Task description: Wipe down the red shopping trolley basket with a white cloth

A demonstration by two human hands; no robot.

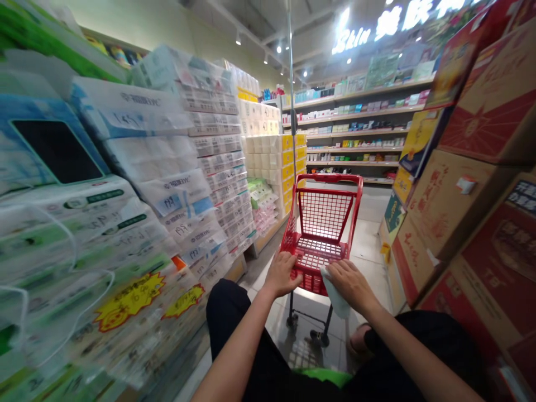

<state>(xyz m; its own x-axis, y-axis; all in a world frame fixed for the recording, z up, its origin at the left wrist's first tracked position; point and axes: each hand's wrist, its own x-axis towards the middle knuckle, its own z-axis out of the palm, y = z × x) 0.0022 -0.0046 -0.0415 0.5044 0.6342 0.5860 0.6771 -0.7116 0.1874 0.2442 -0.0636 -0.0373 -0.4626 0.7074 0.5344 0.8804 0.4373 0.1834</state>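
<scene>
In front of me stands a small red plastic shopping cart point(324, 212) with a grid basket, a raised handle and dark wheels. My left hand point(282, 274) is closed on the left corner of its near rim, the thumb on the near side. A pale cloth point(337, 296) hangs from under my right hand point(348, 283), which is closed over it at the right corner of the same rim. Part of the cloth is hidden beneath my fingers. Through the grid, the inside of the basket shows only in part.
Wrapped tissue packs point(167, 190) are stacked high on my left, with a phone-like dark screen point(58, 151) and a white cable point(75, 240) among them. Cardboard boxes point(444, 195) rise on my right. Shelves of small goods point(352, 134) stand beyond the cart. My knees flank it.
</scene>
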